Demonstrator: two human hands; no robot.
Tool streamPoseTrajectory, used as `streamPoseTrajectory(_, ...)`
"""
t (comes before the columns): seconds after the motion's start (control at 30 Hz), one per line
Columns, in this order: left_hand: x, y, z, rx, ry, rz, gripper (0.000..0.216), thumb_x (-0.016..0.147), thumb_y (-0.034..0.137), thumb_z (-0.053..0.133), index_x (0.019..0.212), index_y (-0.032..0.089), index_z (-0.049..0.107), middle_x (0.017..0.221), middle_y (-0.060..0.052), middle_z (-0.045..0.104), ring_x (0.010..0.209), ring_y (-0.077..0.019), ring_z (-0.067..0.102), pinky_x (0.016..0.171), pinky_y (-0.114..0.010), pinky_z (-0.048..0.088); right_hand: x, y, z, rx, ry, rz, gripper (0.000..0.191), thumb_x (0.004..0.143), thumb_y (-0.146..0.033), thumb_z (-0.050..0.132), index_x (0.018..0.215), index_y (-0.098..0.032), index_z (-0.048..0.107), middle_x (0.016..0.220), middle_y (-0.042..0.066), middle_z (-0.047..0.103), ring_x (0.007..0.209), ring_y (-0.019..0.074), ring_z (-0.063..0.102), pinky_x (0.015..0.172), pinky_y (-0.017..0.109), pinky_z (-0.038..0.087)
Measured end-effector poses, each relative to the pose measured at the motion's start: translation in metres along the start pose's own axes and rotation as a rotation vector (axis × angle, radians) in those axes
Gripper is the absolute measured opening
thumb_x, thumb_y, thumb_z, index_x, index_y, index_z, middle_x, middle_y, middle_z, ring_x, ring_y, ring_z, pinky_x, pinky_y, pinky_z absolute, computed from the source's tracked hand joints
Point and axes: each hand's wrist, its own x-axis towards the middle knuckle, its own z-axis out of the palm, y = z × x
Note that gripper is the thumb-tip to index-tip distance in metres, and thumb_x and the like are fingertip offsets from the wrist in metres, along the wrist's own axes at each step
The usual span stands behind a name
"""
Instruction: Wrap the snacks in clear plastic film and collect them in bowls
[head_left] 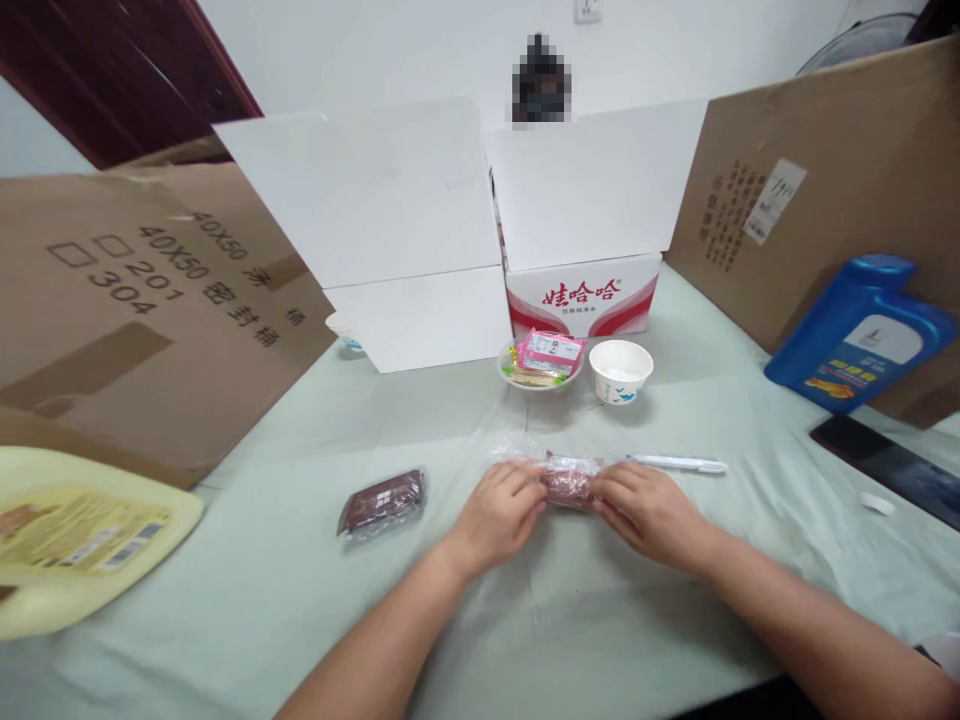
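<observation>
Between my two hands, on the green cloth, lies a reddish-brown bundle [571,484] in clear plastic wrap, rounded like a roll. My left hand [501,510] grips its left end with bent fingers, and my right hand [643,510] closes on its right end. Loose clear film spreads out behind my left fingers. What is inside the wrap I cannot make out. Left of my left hand sits a dark brown flat item [382,503] in clear plastic. Just behind my right hand is a white pen-like stick [679,463].
Behind my hands stand a bowl of packets [541,385] and a white paper cup [621,372]. White carton flaps [420,200] and brown cardboard [112,380] wall the table. A yellow bottle [90,540] is left; a blue bottle [855,330] and dark phone [892,465] are right.
</observation>
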Motion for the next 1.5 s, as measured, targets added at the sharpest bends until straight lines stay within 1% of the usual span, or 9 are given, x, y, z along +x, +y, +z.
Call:
streamPoseTrajectory(0.23, 0.004, -0.028, 0.019, 0.189, -0.019, -0.291, 0.041, 0.092, 0.023, 0.046, 0.133, 0.018, 0.050, 0.124, -0.014, 0.060, 0.115, -0.0295, 0.052, 0.094, -0.047, 0.042, -0.003, 0.022, 0.018, -0.344, 0.014, 0.272, 0.034, 0.094, -0.037, 0.050, 0.118, -0.015, 0.061, 0.137, 0.018, 0.053, 0.136, 0.0368, 0.035, 0.108, 0.061, 0.024)
streamPoseTrajectory(0.37, 0.004, -0.020, 0.011, 0.234, -0.041, -0.317, 0.022, 0.088, 0.017, 0.051, 0.102, 0.019, 0.067, 0.090, -0.009, 0.064, 0.092, -0.0261, 0.057, 0.081, -0.041, 0.045, -0.002, 0.019, 0.016, -0.295, -0.006, 0.234, 0.022, 0.094, -0.031, 0.049, 0.099, -0.017, 0.066, 0.134, 0.015, 0.056, 0.135, 0.0357, 0.037, 0.108, 0.061, 0.026)
streamPoseTrajectory(0.53, -0.002, 0.007, -0.021, 0.129, -0.026, -0.100, 0.021, 0.078, 0.006, 0.051, 0.083, 0.021, 0.065, 0.116, -0.008, 0.062, 0.120, -0.0291, 0.048, 0.103, -0.050, 0.032, -0.001, 0.009, -0.010, -0.099, 0.064, 0.124, 0.020, 0.093, -0.018, 0.043, 0.088, -0.018, 0.063, 0.127, 0.014, 0.060, 0.133, 0.0314, 0.040, 0.104, 0.054, 0.036)
streamPoseTrajectory(0.7, -0.014, 0.037, -0.049, -0.196, -0.495, -0.012, 0.012, 0.074, 0.019, 0.067, 0.085, 0.025, 0.067, 0.087, 0.000, 0.069, 0.084, -0.0196, 0.064, 0.083, -0.032, 0.048, -0.005, -0.013, -0.051, 0.334, -0.427, -0.010, 0.014, 0.087, -0.035, 0.060, 0.092, -0.023, 0.064, 0.091, 0.004, 0.070, 0.082, 0.0190, 0.065, 0.072, 0.030, 0.050)
streamPoseTrajectory(0.8, -0.013, 0.042, -0.054, -0.296, -0.543, -0.059, 0.012, 0.082, 0.029, 0.065, 0.092, 0.024, 0.068, 0.085, 0.000, 0.070, 0.077, -0.0172, 0.064, 0.070, -0.026, 0.049, -0.005, -0.016, -0.055, 0.356, -0.543, 0.102, 0.028, 0.089, -0.048, 0.056, 0.092, -0.021, 0.065, 0.078, 0.003, 0.069, 0.067, 0.0174, 0.063, 0.061, 0.028, 0.045)
streamPoseTrajectory(1.03, 0.001, 0.010, -0.017, -0.204, -0.110, -0.207, 0.025, 0.089, 0.027, 0.057, 0.114, 0.022, 0.058, 0.121, -0.008, 0.062, 0.115, -0.0221, 0.056, 0.098, -0.039, 0.045, 0.004, -0.005, 0.000, 0.144, -0.185, 0.155, 0.032, 0.090, -0.033, 0.053, 0.117, -0.017, 0.059, 0.120, 0.015, 0.061, 0.111, 0.0282, 0.055, 0.091, 0.043, 0.045)
streamPoseTrajectory(1.13, 0.000, -0.004, 0.004, -0.087, -0.256, -0.266, 0.083, 0.072, 0.043, 0.076, 0.142, 0.025, 0.037, 0.152, -0.013, 0.033, 0.142, -0.0332, 0.026, 0.113, -0.053, 0.028, 0.007, 0.001, 0.019, 0.114, -0.210, 0.154, 0.059, 0.079, -0.032, 0.065, 0.133, -0.015, 0.049, 0.139, 0.018, 0.049, 0.129, 0.0335, 0.042, 0.103, 0.051, 0.036)
streamPoseTrajectory(1.23, 0.000, -0.009, 0.011, 0.005, -0.391, -0.387, 0.115, 0.059, 0.056, 0.081, 0.151, 0.023, 0.021, 0.158, -0.015, 0.018, 0.146, -0.0380, 0.007, 0.115, -0.057, 0.019, 0.008, 0.006, 0.020, 0.150, -0.203, 0.233, 0.051, 0.082, -0.027, 0.059, 0.131, -0.016, 0.052, 0.133, 0.015, 0.056, 0.121, 0.0306, 0.050, 0.101, 0.050, 0.038)
streamPoseTrajectory(1.5, 0.000, -0.010, 0.002, 0.076, -0.490, -0.454, 0.113, 0.058, 0.072, 0.072, 0.149, 0.022, 0.028, 0.159, -0.015, 0.012, 0.146, -0.0393, 0.001, 0.115, -0.057, 0.011, 0.065, 0.048, -0.030, 0.499, 0.163, 0.398, 0.034, 0.095, -0.037, 0.038, 0.117, -0.020, 0.058, 0.106, 0.006, 0.069, 0.091, 0.0215, 0.065, 0.080, 0.034, 0.051)
